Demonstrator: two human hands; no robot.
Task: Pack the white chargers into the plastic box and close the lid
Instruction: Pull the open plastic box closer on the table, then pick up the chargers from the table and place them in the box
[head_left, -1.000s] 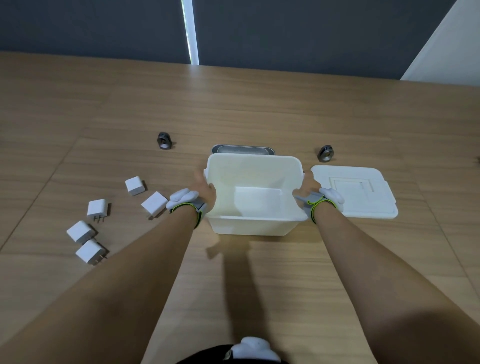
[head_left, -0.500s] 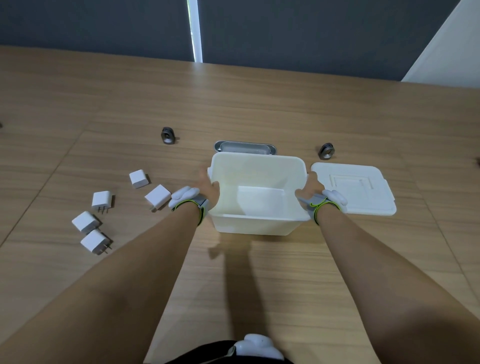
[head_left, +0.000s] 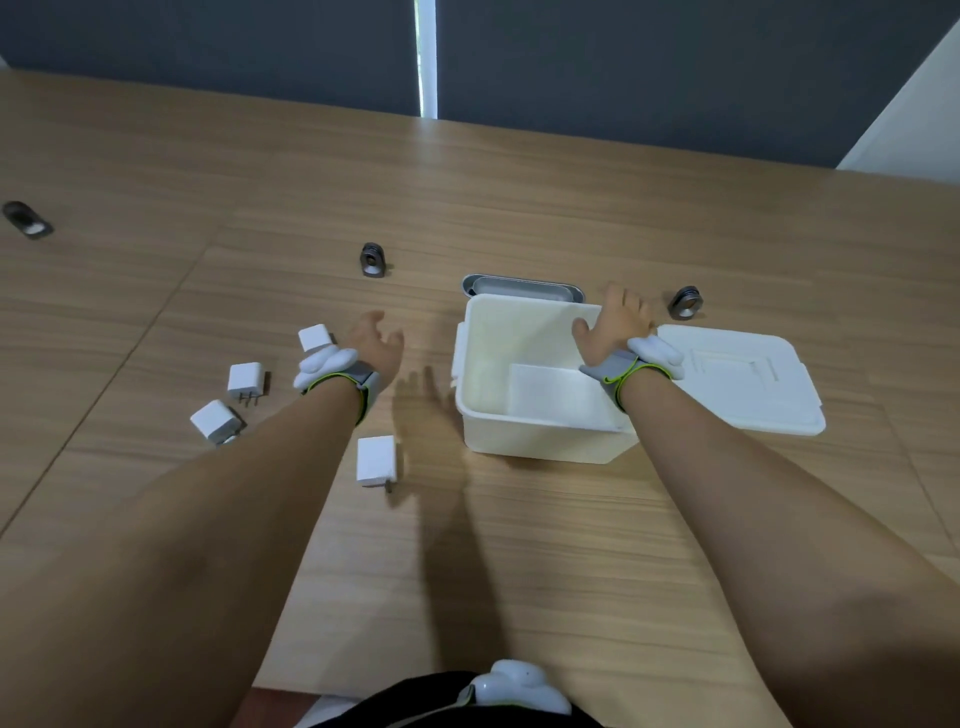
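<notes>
Hovering over the tabletop (head_left: 519, 545), the left hand (head_left: 375, 343) was loose with fingers spread, gripping nothing, and sat between the scattered chargers and the plastic box (head_left: 540, 441). The right hand (head_left: 613, 327) rested on the box's right rim near its far corner, fingers draped over the edge, so it looked like a light hold on the box wall. The box itself stood open and empty around the middle of the tabletop, with its lid (head_left: 748, 379) lying flat just to its right, touching or nearly so. Four white chargers were visible: one (head_left: 315, 338) just past the left wrist, one with prongs showing (head_left: 245, 380) further left, another (head_left: 214, 420) closer to the near-left side, and one (head_left: 376, 460) lying between the left forearm and the box. A metal tin (head_left: 519, 287) sat right behind the box. Both wrists wore white-and-grey bands.
</notes>
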